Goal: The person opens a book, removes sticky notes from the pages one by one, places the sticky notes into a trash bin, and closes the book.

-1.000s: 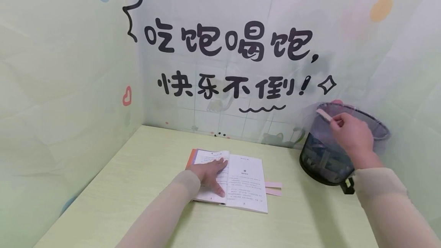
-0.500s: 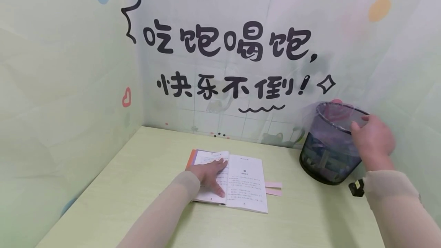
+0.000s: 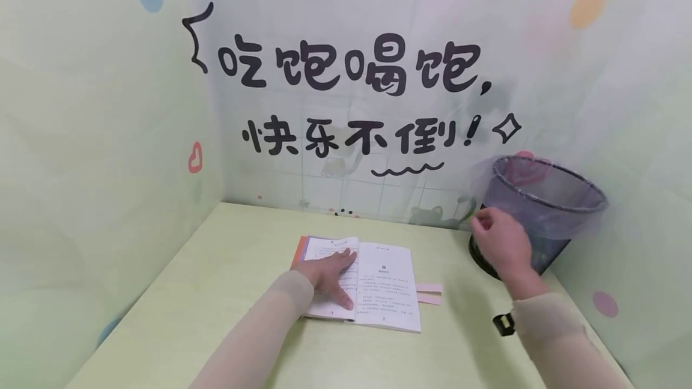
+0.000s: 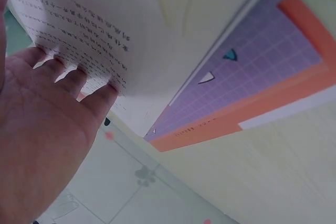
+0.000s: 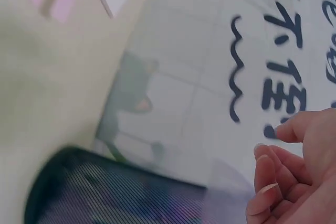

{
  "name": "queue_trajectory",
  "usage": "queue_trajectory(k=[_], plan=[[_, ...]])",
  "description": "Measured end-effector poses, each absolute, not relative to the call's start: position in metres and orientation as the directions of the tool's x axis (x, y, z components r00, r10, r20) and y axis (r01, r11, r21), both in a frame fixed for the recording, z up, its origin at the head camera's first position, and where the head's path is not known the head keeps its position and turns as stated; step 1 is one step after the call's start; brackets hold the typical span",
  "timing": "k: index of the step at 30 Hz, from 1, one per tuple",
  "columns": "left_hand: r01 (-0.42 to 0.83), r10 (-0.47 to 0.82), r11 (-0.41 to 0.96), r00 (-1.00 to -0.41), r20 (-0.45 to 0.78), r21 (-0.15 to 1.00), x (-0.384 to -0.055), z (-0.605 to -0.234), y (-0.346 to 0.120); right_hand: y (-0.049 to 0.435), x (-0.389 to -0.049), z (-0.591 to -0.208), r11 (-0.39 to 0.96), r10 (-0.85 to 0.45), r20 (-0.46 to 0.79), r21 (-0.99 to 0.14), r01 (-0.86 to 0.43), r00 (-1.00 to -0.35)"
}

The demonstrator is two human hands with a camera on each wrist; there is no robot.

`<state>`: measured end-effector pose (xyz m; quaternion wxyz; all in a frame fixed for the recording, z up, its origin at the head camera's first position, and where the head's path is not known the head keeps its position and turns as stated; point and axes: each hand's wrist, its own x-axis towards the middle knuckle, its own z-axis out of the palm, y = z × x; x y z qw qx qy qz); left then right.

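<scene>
An open book lies on the table, its printed pages facing up. My left hand rests flat across the left page with fingers and thumb spread. In the left wrist view the fingertips touch the page, and a purple and orange cover shows under the leaves. Two pink paper strips stick out from the book's right edge. My right hand hovers in front of a black mesh bin. Its fingers are loosely curled, and the right wrist view shows nothing between them and the thumb.
A translucent purple bag lines the bin, which stands in the table's back right corner with scraps inside. Printed fabric walls close off the back and both sides. Pale wood-look tabletop lies around the book.
A second ago my right hand pinched a pink strip over the bin; now it holds none. It has moved right, then back left and lower. My left hand stays on the page.
</scene>
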<state>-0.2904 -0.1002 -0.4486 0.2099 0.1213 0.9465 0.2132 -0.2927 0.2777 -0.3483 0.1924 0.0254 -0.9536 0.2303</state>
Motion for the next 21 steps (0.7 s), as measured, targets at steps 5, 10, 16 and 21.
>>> queue_trajectory(k=[5, 10, 16, 21], plan=[[0.139, 0.312, 0.887, -0.884, -0.349, 0.440, -0.287, -0.451, -0.102, 0.249, -0.289, -0.394, 0.878, -0.011, 0.265, -0.459, -0.136, -0.964], [0.147, 0.317, 0.888, -0.883, -0.347, 0.435, -0.288, -0.453, -0.102, 0.223, -0.284, -0.434, 0.890, -0.059, 0.194, -0.435, -0.140, -0.979], [0.147, 0.320, 0.884, -0.881, -0.348, 0.443, -0.290, -0.452, -0.101, 0.198, -0.283, -0.462, 0.925, -0.065, 0.129, -0.365, -0.108, -0.990], [0.143, 0.319, 0.882, -0.883, -0.345, 0.449, -0.289, -0.449, -0.101, 0.185, -0.282, -0.475, 0.946, -0.050, 0.026, -0.321, -0.056, -0.998]])
